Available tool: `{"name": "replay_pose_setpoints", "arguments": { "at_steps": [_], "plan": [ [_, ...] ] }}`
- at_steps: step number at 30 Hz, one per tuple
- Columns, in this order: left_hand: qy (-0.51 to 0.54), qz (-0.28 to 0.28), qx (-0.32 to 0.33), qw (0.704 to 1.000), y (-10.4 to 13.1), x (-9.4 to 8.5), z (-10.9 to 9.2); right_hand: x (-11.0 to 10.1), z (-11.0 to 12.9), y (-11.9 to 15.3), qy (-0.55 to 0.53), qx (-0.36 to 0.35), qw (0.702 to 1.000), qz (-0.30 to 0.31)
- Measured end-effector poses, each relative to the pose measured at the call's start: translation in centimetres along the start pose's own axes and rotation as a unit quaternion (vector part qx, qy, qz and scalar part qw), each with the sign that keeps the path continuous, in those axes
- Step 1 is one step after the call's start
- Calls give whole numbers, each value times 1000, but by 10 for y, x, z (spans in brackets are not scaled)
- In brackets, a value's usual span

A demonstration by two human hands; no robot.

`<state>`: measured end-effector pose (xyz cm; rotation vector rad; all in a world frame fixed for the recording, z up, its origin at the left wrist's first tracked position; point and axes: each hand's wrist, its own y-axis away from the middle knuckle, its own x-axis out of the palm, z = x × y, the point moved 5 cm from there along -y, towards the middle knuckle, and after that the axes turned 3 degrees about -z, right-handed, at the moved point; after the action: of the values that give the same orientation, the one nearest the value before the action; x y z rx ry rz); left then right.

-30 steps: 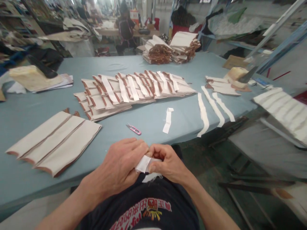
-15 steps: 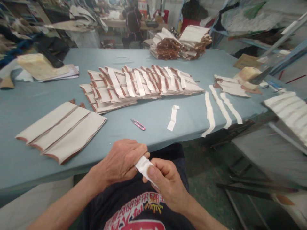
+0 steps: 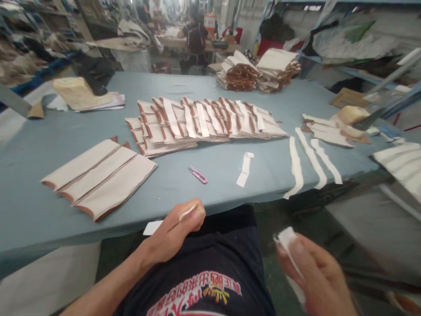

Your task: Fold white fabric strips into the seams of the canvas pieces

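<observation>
Currently, a white strip (image 3: 187,213) is clenched in the L hand (image 3: 176,230) near the table (image 3: 223,175), & a 2nd strip (image 3: 287,238) is pinched, slanting lengthwise down, in the R hand (image 3: 315,272), well apart.

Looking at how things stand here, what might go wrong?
The right hand holds a white piece beyond the table, so a slip might drop it. The loose strips reach near the table's edge and could get brushed off. The pink snips lie uncovered and might prick fingers.
</observation>
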<state>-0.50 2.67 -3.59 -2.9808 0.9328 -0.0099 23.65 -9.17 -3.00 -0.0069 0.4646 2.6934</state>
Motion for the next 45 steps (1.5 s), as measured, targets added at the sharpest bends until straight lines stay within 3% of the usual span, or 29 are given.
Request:
{"name": "replay_pose_setpoints", "arguments": {
  "at_steps": [3,6,9,11,14,18,25,37,45],
  "plan": [
    [109,28,-26,993,-6,18,3,32,-4,-8,-17,20,999,19],
    [273,53,-72,958,-8,28,8,58,-2,-20,-42,-6,998,52],
    [350,21,-104,931,-10,28,15,73,2,-36,-77,-20,993,82],
    [306,-26,-106,946,-13,24,24,81,5,-47,-93,-36,992,81],
    [161,-83,-98,979,-22,19,37,89,9,-64,-91,-80,991,48],
    [28,-91,-90,991,-39,20,47,100,7,-82,-110,-96,989,27],
    [63,-88,-109,988,-51,29,60,108,8,-108,-124,-74,989,31],
    [0,-175,-145,974,-43,20,66,115,14,-182,28,-144,985,93],
    [57,-184,-201,960,-58,33,82,125,8,-221,126,-154,971,131]
  ]
}}
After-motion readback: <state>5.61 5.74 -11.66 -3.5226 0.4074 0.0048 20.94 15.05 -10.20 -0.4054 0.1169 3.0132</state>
